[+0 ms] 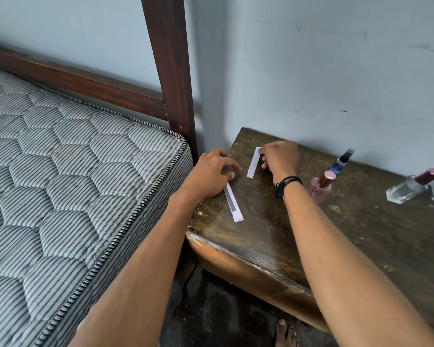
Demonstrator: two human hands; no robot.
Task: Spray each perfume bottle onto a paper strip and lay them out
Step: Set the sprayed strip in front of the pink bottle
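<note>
On a worn wooden desk [273, 234], the left hand [211, 175] presses closed fingers on a paper strip [233, 205] at 9 o'clock; the right hand [280, 157] pinches another strip [253, 164] at 12. Three perfume bottles [320, 187] stand at 3 o'clock.

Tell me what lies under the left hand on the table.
A white paper strip runs out from beneath the left hand; its far end is covered, so whether more strips sit there is hidden.
</note>
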